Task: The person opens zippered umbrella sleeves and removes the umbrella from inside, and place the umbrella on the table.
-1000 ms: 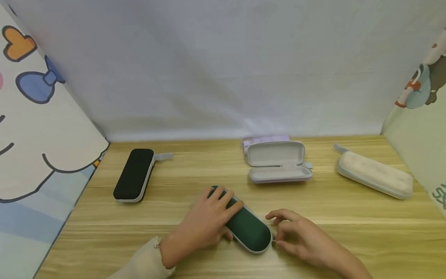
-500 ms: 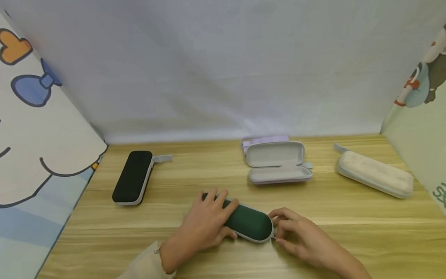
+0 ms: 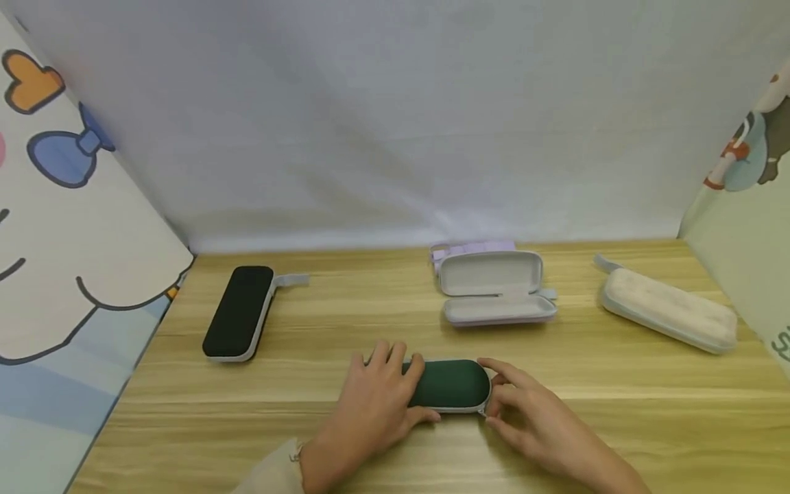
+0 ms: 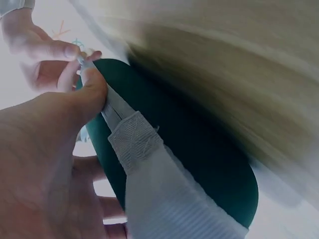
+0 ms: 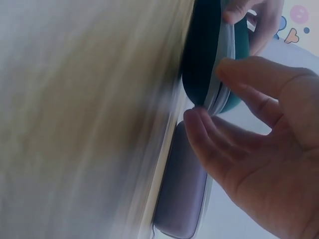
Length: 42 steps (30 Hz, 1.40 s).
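A dark green zippered case [image 3: 453,384] with a light grey zip edge lies crosswise on the wooden table, near the front. My left hand [image 3: 378,405] holds its left part, fingers over the top and thumb along the near side. In the left wrist view, a pale fabric strap [image 4: 164,184] hangs from the case by that thumb. At the right end, my right hand [image 3: 531,415] pinches the small zipper pull [image 3: 482,412], which is mostly hidden by the fingers. The zip [image 5: 222,84] runs along the case's side in the right wrist view.
A black case [image 3: 239,312] with a grey strap lies at the left. Farther back stands an open, pale-lined case [image 3: 498,309], with a lilac strap [image 3: 478,247] behind it. A cream case [image 3: 669,309] lies at the right. White cloth [image 3: 395,123] borders the table's back.
The green case has turned from a slant to lying straight across, its right end swinging away from me. My left hand turned with it; my right hand stayed at the zipper end.
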Each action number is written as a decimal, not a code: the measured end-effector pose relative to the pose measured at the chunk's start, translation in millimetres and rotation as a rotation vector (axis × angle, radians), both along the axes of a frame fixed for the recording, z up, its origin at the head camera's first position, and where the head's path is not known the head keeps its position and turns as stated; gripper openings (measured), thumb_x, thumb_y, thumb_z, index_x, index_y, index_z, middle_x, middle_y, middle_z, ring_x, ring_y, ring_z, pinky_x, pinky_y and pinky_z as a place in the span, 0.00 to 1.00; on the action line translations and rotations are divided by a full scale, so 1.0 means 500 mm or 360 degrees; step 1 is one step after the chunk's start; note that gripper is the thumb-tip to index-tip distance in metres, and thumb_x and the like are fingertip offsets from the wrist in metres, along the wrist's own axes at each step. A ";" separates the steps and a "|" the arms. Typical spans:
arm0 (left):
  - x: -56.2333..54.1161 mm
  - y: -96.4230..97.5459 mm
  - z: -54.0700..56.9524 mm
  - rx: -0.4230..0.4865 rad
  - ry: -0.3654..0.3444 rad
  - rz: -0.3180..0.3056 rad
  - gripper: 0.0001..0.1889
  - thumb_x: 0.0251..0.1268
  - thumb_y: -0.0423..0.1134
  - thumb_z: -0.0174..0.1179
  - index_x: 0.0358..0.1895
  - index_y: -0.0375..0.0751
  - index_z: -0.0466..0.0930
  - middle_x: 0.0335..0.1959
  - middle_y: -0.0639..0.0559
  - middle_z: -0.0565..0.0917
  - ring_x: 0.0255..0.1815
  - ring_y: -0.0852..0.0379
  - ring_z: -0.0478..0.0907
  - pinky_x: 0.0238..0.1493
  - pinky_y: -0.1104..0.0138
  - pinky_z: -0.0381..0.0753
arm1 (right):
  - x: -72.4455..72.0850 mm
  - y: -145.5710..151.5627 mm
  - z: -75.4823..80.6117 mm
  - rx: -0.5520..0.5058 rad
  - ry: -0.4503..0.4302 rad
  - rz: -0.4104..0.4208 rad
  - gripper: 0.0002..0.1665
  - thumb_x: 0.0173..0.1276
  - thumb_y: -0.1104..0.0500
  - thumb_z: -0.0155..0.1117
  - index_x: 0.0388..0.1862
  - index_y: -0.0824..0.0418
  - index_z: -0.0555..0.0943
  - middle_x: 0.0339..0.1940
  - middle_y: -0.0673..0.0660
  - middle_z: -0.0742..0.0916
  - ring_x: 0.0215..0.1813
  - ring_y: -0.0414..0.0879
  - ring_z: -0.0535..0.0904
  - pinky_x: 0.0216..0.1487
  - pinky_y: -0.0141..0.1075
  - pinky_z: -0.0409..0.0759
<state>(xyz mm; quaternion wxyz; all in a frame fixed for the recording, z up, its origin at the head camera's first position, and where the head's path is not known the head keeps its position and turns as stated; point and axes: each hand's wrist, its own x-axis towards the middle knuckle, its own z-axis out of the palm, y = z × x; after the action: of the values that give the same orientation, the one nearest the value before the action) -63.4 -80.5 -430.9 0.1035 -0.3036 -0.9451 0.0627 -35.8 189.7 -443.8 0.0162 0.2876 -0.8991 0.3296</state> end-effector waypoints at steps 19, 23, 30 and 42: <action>0.009 0.012 0.018 0.0006 -0.0297 0.0080 0.39 0.66 0.76 0.54 0.69 0.52 0.78 0.52 0.50 0.81 0.49 0.51 0.77 0.39 0.55 0.80 | -0.003 -0.023 0.009 -0.0011 -0.0096 -0.0159 0.24 0.58 0.62 0.81 0.27 0.34 0.79 0.75 0.61 0.78 0.64 0.57 0.80 0.61 0.59 0.80; -0.006 -0.020 0.036 0.0079 -0.0545 -0.0036 0.36 0.71 0.68 0.57 0.75 0.53 0.73 0.55 0.51 0.79 0.52 0.52 0.76 0.48 0.53 0.82 | -0.006 -0.019 0.010 -0.0028 -0.0149 -0.0165 0.23 0.60 0.61 0.81 0.27 0.33 0.80 0.76 0.59 0.77 0.64 0.55 0.79 0.61 0.58 0.80; -0.014 -0.060 0.054 0.0209 -0.0873 -0.0043 0.36 0.76 0.61 0.59 0.81 0.54 0.63 0.62 0.49 0.77 0.60 0.50 0.76 0.55 0.49 0.82 | -0.020 -0.023 0.005 -0.0049 -0.0068 -0.0177 0.22 0.59 0.63 0.82 0.27 0.35 0.81 0.73 0.58 0.80 0.59 0.49 0.81 0.56 0.50 0.83; 0.003 -0.030 0.035 0.0200 -0.0592 0.0021 0.37 0.74 0.63 0.59 0.80 0.52 0.67 0.58 0.47 0.79 0.50 0.49 0.79 0.41 0.59 0.84 | -0.012 -0.033 0.007 0.0003 0.0150 -0.0299 0.23 0.54 0.66 0.83 0.24 0.41 0.79 0.68 0.60 0.81 0.65 0.59 0.76 0.59 0.59 0.80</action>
<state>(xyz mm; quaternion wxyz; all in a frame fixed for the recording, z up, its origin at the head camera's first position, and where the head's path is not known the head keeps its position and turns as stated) -61.9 -95.6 -413.4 -0.0547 -0.2966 -0.9520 -0.0529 -41.9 173.1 -440.1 0.0890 0.2172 -0.9207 0.3118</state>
